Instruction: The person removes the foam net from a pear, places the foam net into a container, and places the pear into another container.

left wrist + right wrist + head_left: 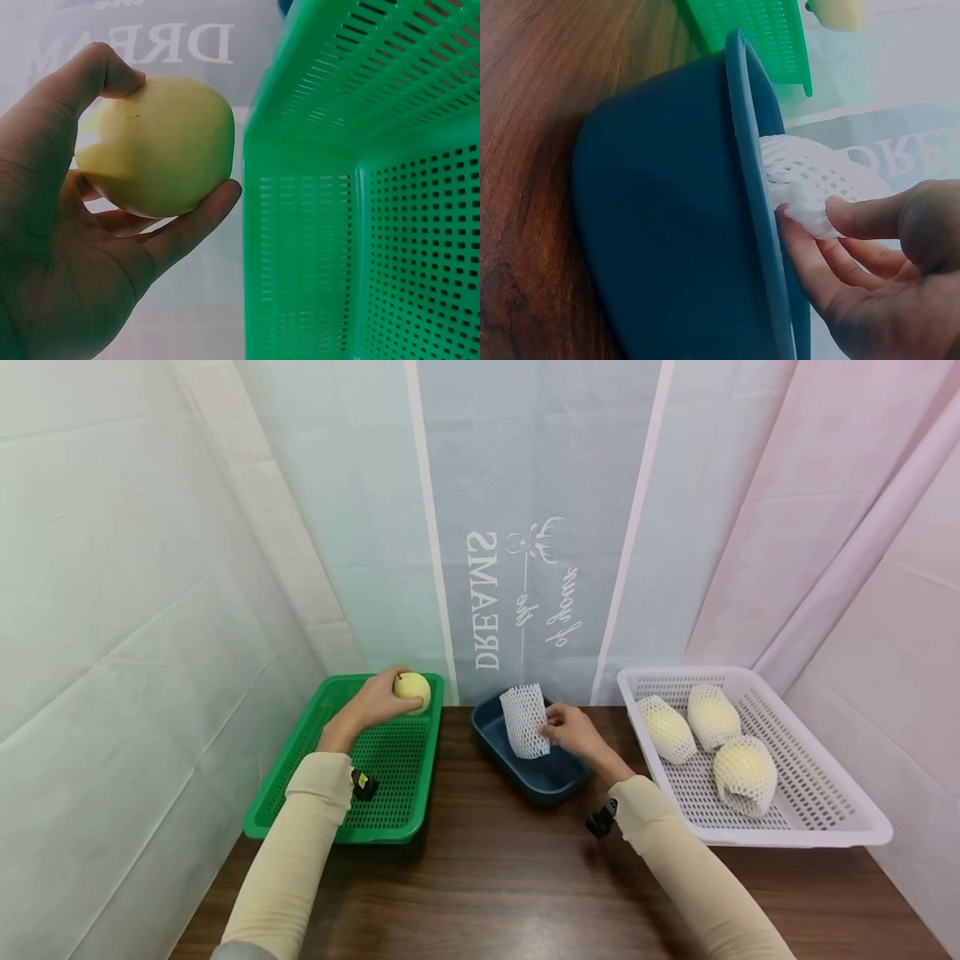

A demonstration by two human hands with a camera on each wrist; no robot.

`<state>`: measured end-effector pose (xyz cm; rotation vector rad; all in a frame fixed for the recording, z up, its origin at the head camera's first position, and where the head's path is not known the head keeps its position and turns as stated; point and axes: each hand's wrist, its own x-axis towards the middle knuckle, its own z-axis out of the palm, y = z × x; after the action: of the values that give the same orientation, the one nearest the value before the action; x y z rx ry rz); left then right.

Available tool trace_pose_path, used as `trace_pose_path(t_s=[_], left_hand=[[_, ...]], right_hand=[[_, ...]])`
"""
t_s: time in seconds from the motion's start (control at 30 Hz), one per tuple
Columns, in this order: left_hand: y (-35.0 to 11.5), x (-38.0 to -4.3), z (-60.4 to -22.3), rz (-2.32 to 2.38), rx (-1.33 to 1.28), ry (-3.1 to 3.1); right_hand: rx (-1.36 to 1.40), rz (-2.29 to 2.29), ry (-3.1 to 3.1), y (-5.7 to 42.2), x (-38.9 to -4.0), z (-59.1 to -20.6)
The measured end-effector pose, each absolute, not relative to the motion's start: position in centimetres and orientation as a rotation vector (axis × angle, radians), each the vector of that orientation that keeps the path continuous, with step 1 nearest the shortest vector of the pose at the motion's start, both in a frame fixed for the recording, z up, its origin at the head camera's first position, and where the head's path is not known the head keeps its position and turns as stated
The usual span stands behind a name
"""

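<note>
My left hand [377,697] grips a yellow-green pear [413,692] over the far end of the green basket [255,810]. In the left wrist view the thumb and fingers curl round the pear [161,146], beside the basket's wall [300,247]. With thumb and fingertips, my right hand [576,732] pinches the edge of a white foam net sleeve [525,722] at the dark blue bin [553,795]. The right wrist view shows the sleeve [810,180] bunched between thumb and fingers, right at the bin's rim [754,165].
A white basket [825,837] at the right holds three pears in foam net sleeves, one of them a sleeved pear [746,772] at its front. All containers stand on a dark wood table [480,877]. A printed curtain [525,460] hangs close behind them.
</note>
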<state>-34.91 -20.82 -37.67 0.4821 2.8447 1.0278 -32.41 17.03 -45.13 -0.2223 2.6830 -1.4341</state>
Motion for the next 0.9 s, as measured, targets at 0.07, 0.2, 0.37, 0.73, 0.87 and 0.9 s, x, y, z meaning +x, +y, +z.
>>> trace_pose_path(t_s=[0.07, 0.2, 0.37, 0.73, 0.87, 0.9], left_hand=[[-21.0, -35.1, -37.8, 1.02, 0.48, 2.848], [-21.1, -35.3, -38.1, 1.01, 0.477, 2.85], [-21.3, -35.6, -38.4, 0.999, 0.452, 2.85], [-21.7, -36.5, -39.7, 0.964, 0.386, 2.819], [-21.7, -36.7, -40.1, 0.949, 0.373, 2.813], [-21.6, -36.8, -40.3, 0.947, 0.366, 2.81]], right_hand=[[-0.209, -1.43, 2.676, 17.0, -32.5, -45.2], [-0.188, -1.394, 2.685, 16.8, -32.7, -45.3], [-0.173, -1.351, 2.698, 16.8, -32.9, -45.5], [-0.161, -1.136, 2.761, 17.1, -33.6, -46.6], [-0.122, -1.085, 2.766, 17.1, -33.8, -46.7], [-0.107, -1.075, 2.763, 17.0, -33.8, -46.7]])
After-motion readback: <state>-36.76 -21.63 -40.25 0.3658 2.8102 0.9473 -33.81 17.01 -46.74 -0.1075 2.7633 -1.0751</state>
